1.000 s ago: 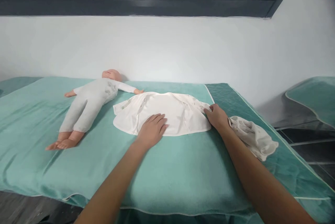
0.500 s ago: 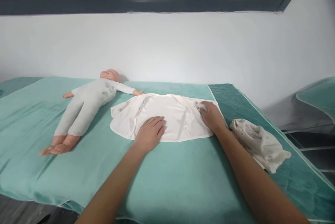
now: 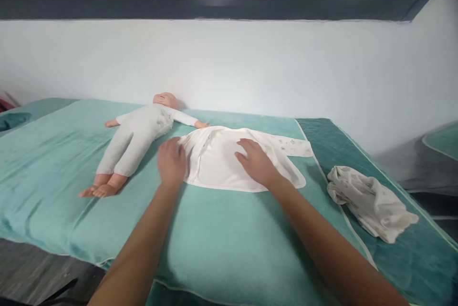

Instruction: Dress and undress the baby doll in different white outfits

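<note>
A white baby top [image 3: 218,163] lies spread on the green cover, its right sleeve [image 3: 295,146] stretched out flat with a small print. My left hand [image 3: 172,160] is over the left sleeve end and hides it. That hand is slightly blurred, and whether its fingers grip the cloth does not show. Above the middle of the top is my right hand [image 3: 258,162], open, with thumb and fingers apart. To the left a baby doll [image 3: 139,127] in a white suit lies on its back, one hand near the top's upper edge.
A crumpled whitish cloth [image 3: 370,201] lies at the right on a darker green cover [image 3: 411,258]. The light green cover [image 3: 229,239] extends under the doll and top. Behind stands a white wall [image 3: 250,67] below a dark window frame [image 3: 268,3].
My right hand has left the right sleeve, which now lies extended, and moved to the middle. My left hand has gone from the middle to the left sleeve. The view has shifted slightly left.
</note>
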`<state>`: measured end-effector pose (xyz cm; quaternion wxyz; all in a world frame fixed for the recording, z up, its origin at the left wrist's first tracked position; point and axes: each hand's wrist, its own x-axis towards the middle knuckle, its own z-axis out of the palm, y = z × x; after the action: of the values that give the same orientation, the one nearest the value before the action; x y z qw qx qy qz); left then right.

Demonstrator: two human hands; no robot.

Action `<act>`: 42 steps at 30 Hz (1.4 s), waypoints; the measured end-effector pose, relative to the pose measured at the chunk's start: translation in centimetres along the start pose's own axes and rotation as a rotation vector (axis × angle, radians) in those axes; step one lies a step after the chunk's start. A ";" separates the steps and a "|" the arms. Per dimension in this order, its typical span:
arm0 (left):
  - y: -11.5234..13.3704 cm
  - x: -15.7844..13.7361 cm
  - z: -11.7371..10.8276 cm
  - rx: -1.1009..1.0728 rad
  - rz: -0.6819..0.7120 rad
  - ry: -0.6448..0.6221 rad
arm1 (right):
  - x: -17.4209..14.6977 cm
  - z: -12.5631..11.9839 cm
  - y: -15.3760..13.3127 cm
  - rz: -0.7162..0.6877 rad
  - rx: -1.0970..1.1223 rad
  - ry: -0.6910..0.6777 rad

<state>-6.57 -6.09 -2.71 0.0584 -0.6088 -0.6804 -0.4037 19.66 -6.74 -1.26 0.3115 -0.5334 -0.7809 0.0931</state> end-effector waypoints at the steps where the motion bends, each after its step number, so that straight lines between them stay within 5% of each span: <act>1: -1.3 0.7 -0.2 0.068 -0.143 0.030 | 0.4 1.0 -1.0 0.002 -0.018 -0.062; 3: -3.3 1.6 -0.4 0.124 -0.268 0.034 | 1.1 3.1 -2.3 0.006 -0.081 -0.153; 7: -4.6 2.3 0.1 0.056 -0.264 -0.080 | 1.1 5.7 -2.8 -0.016 -0.201 -0.212; 11: -5.0 3.2 0.8 -0.114 -0.154 0.007 | 0.5 6.1 -2.5 -0.053 -0.234 -0.206; 18: -5.2 4.2 1.6 -0.075 -0.097 0.073 | 0.0 5.9 -3.8 -0.117 -0.243 -0.272; 22: -4.3 2.9 1.0 -0.049 0.043 0.073 | -1.1 5.6 -5.0 -0.212 -0.209 -0.316; 29: -1.1 -1.7 -1.7 -0.030 0.437 -0.224 | -5.4 3.6 -7.0 -0.249 -0.029 -0.333; 35: 0.4 -5.4 -4.6 -0.076 0.542 -0.369 | -9.1 -1.1 -2.7 -0.065 0.255 -0.108; 38: 0.4 -5.9 -4.9 -0.082 0.551 -0.404 | -10.5 -3.0 0.7 -0.020 0.016 0.064; 42: 0.5 -5.9 -4.8 -0.074 0.553 -0.404 | -11.5 -4.1 2.7 -0.018 -0.259 -0.019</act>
<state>-6.61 -13.69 -2.64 0.0072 -0.8396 -0.4724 -0.2682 26.86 -16.67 -3.78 0.2334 -0.5611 -0.7941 -0.0063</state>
